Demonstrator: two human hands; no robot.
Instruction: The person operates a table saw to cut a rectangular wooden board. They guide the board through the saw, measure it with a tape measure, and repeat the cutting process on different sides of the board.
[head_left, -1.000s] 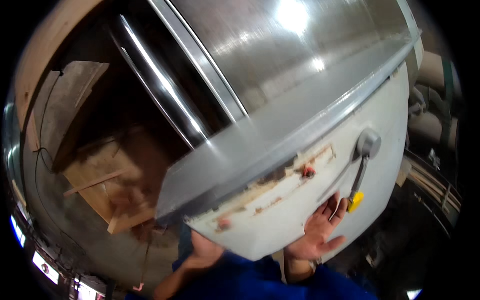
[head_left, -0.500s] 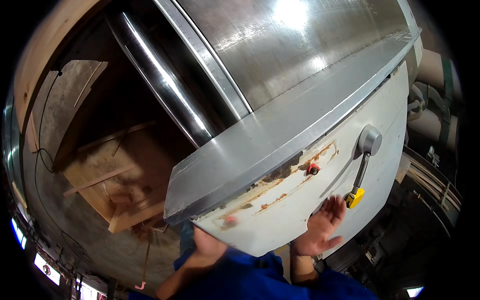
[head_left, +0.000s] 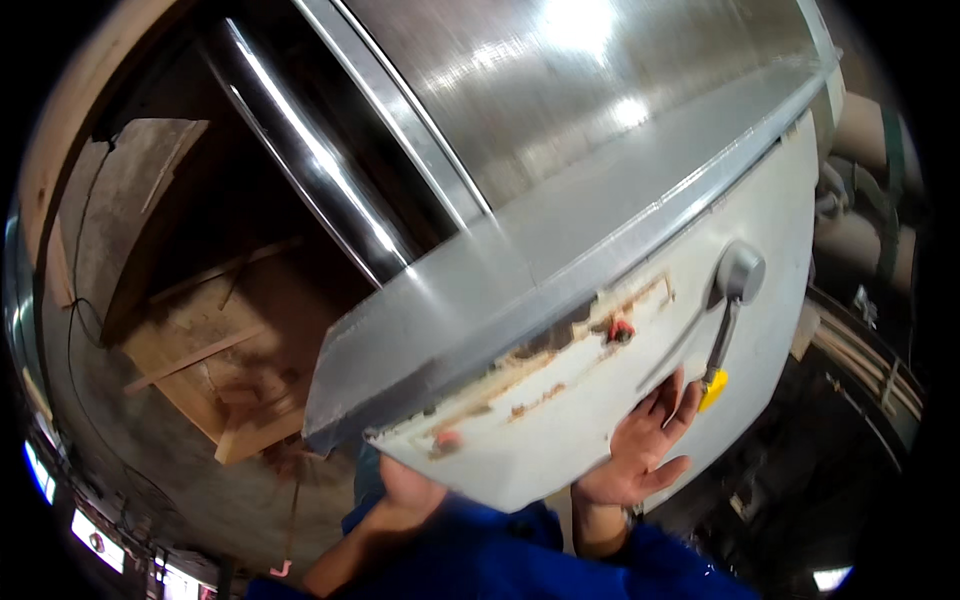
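A white machine panel (head_left: 560, 440) with brown stained, chipped paint faces me below a grey metal top (head_left: 480, 310). On its right side, a grey hub (head_left: 741, 271) carries a metal lever (head_left: 722, 340) with a yellow end piece (head_left: 714, 388). My right hand (head_left: 638, 455) is open just left of this yellow piece, fingers spread and pointing up; whether a fingertip touches it I cannot tell. My left hand (head_left: 410, 490) is at the panel's lower left corner, its fingers hidden behind the panel's edge. A red knob (head_left: 620, 331) sits mid-panel, and a blurred reddish one (head_left: 446, 438) lies further left.
Beyond the top are a shiny metal roller (head_left: 320, 165), a ruled metal strip (head_left: 400, 110) and a broad steel bed (head_left: 640, 90). Wooden boards (head_left: 200, 360) lie at the left around a dark opening. Stacked wood strips (head_left: 865, 355) and large pale cylinders (head_left: 890, 255) stand at the right.
My right hand's fingers have spread and come closer to the lever's yellow end. My left hand stays by the panel corner. The whole view has shifted slightly and blurred.
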